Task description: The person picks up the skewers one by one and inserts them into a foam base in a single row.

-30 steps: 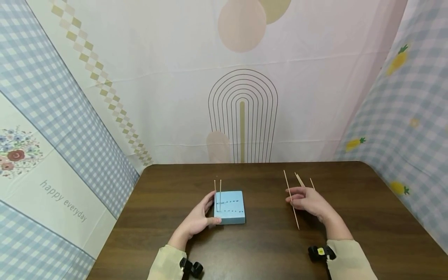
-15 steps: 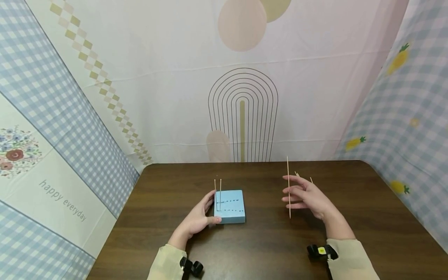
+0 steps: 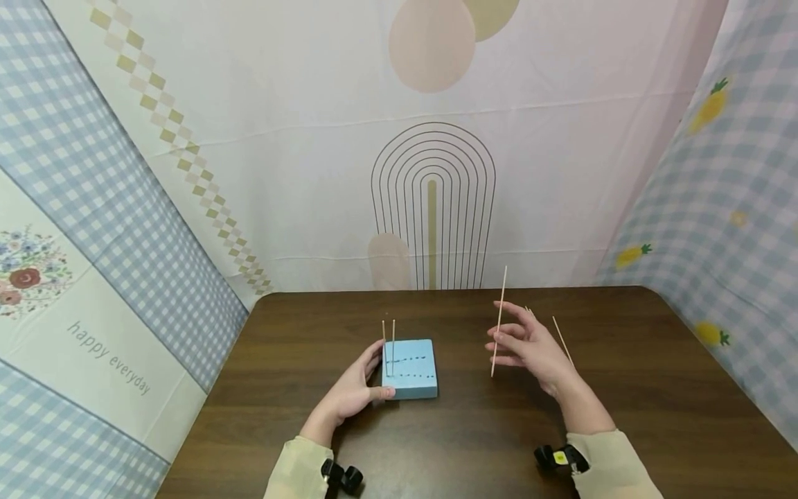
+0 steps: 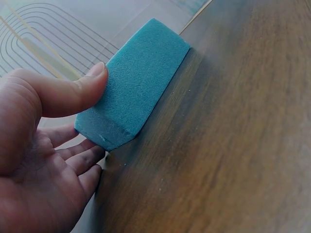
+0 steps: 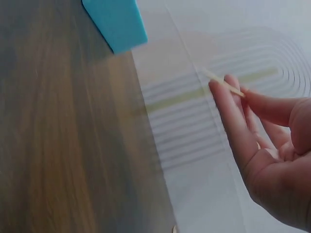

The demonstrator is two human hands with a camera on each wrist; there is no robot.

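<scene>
On the table sits a light blue foam block (image 3: 414, 385) with rows of dark dots on its top. Two thin wooden skewers (image 3: 393, 339) stand upright near its left side. My left hand (image 3: 350, 394) grips that left side, thumb on the near face and fingers behind; the left wrist view shows the thumb pressing the foam block (image 4: 146, 73). To the right and apart from the block, my right hand (image 3: 530, 346) pinches another wooden skewer (image 3: 503, 287), held nearly upright with a slight lean. In the right wrist view, the thumb and fingertips hold the skewer (image 5: 214, 76).
Beyond my right hand lie more skewers, one loose skewer (image 3: 563, 341) on its right and several tips partly hidden behind the fingers. The brown wooden table (image 3: 461, 436) meets a patterned white cloth (image 3: 312, 208) at its back edge.
My right hand has lifted a skewer away from the others, turned it more upright and moved left with it. The left hand and the foam block have stayed in place.
</scene>
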